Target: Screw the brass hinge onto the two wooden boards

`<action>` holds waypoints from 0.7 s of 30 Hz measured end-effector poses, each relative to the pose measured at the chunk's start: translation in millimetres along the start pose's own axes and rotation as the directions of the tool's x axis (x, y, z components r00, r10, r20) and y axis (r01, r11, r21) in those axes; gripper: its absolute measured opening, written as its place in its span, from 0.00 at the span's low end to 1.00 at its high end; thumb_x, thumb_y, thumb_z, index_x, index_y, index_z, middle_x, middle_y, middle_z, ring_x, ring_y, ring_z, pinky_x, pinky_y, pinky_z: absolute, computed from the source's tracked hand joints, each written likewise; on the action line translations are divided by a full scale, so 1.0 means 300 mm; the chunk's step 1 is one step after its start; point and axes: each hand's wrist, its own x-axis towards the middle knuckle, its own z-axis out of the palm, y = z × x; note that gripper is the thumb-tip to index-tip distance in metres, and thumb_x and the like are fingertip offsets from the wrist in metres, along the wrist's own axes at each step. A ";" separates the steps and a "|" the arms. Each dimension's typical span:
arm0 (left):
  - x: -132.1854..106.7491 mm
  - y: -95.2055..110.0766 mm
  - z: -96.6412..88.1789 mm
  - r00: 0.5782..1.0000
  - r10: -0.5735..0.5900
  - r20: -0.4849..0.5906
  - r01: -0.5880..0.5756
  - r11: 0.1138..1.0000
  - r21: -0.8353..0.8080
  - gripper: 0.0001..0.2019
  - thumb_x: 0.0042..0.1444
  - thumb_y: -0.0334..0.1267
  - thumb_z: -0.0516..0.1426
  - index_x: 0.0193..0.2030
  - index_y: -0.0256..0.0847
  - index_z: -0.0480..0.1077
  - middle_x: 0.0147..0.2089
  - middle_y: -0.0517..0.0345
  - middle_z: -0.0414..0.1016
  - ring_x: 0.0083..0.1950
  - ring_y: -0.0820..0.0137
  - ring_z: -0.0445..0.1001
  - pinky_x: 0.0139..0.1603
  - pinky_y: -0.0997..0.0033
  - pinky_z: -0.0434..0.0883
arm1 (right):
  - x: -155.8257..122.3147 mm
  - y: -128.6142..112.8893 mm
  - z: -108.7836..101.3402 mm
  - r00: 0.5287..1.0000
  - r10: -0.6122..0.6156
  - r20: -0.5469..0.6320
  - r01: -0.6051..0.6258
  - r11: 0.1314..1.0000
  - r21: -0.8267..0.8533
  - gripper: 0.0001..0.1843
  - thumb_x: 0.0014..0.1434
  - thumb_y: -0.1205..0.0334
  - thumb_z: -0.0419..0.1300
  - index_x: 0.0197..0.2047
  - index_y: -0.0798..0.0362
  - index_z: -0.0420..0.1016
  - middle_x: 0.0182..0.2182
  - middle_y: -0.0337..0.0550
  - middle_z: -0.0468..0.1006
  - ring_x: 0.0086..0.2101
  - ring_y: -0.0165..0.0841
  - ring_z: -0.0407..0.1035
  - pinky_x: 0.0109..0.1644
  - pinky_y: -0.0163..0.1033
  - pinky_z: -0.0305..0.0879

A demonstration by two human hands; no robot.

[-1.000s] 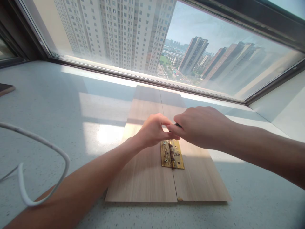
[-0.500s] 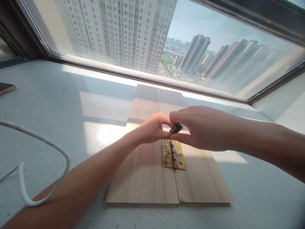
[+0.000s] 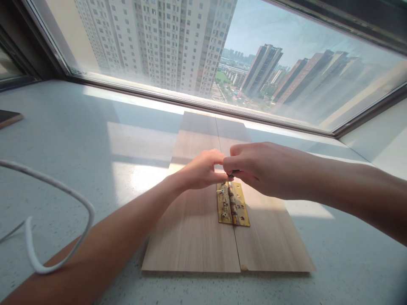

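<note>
Two light wooden boards [image 3: 190, 233] lie side by side on a pale speckled counter [image 3: 79, 140], joined by a brass hinge [image 3: 232, 204] across their seam. My left hand [image 3: 203, 170] and my right hand [image 3: 259, 169] meet just above the hinge's far end, fingertips touching. My right hand pinches a small black object [image 3: 232, 173], mostly hidden by the fingers. My left hand is closed in a pinch right beside it; what it holds is hidden.
A white cable [image 3: 47, 190] loops over the counter at the left. A dark flat object [image 3: 8, 117] lies at the far left edge. A large window [image 3: 203, 55] runs along the back; a wall [image 3: 381, 144] rises at the right.
The small black object showed clearly in my right fingers half a second ago; now those fingers have curled over it and moved slightly left against my left hand.
</note>
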 end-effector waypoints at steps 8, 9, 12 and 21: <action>0.000 -0.002 0.026 0.993 -0.080 -0.084 0.079 0.997 -0.017 0.02 0.51 0.30 0.62 0.29 0.39 0.74 0.34 0.59 0.77 0.41 0.68 0.71 0.43 0.68 0.67 | -0.005 -0.021 0.020 0.983 0.135 -0.121 -0.142 0.989 -0.049 0.11 0.62 0.50 0.53 0.40 0.47 0.70 0.30 0.39 0.73 0.25 0.32 0.62 0.27 0.35 0.47; 0.001 0.002 0.028 0.994 -0.072 -0.082 0.071 0.997 -0.020 0.03 0.51 0.29 0.62 0.29 0.39 0.74 0.33 0.59 0.77 0.41 0.68 0.71 0.42 0.68 0.67 | -0.001 -0.030 0.024 0.971 0.202 -0.130 -0.213 0.975 -0.071 0.16 0.62 0.45 0.50 0.37 0.48 0.69 0.27 0.40 0.72 0.23 0.32 0.60 0.26 0.36 0.46; 0.005 0.016 0.025 0.995 -0.065 -0.077 0.064 0.998 -0.010 0.04 0.51 0.27 0.61 0.28 0.39 0.75 0.32 0.60 0.77 0.40 0.69 0.71 0.41 0.69 0.67 | 0.010 -0.049 0.035 0.937 0.337 -0.091 -0.346 0.931 -0.118 0.20 0.65 0.47 0.45 0.29 0.50 0.65 0.19 0.39 0.66 0.18 0.30 0.52 0.24 0.37 0.42; -0.009 -0.001 -0.029 0.958 -0.227 0.177 0.179 0.951 0.252 0.08 0.51 0.30 0.58 0.39 0.41 0.76 0.39 0.58 0.76 0.40 0.68 0.71 0.40 0.70 0.66 | 0.004 0.021 0.035 0.997 0.056 -0.061 -0.054 0.998 0.025 0.07 0.61 0.67 0.51 0.33 0.51 0.69 0.26 0.39 0.69 0.24 0.29 0.58 0.28 0.35 0.46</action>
